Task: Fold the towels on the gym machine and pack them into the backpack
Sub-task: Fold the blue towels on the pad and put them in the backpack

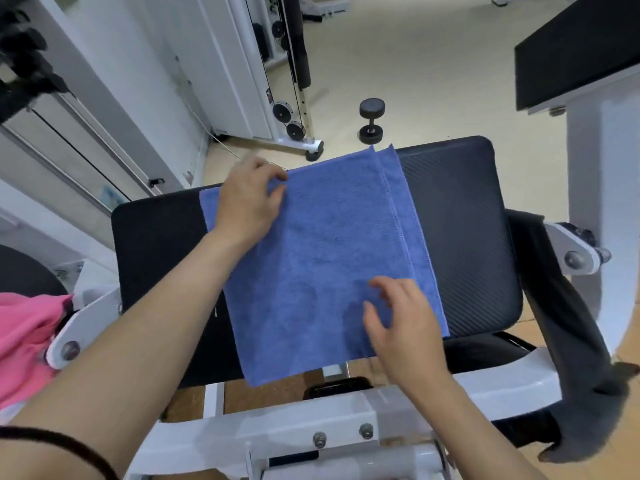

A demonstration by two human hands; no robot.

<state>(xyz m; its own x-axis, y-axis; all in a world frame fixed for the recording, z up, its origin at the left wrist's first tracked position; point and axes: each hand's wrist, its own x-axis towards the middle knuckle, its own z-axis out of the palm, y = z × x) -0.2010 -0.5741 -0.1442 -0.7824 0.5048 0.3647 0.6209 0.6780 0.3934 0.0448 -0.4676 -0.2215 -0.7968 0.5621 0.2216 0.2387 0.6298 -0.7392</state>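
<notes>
The blue towel [322,258] lies folded flat on the black seat [460,230]. Our left hand [249,202] sits on its far left corner, fingers bent; whether it pinches we cannot tell. Our right hand [398,323] is spread loosely over the right hem. Soft, limp, light: we judge the corners the best hold.

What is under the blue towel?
The machine's black pad, which shows on both sides. The blue towel hides the pad's middle, so anything lying there cannot be seen.
</notes>
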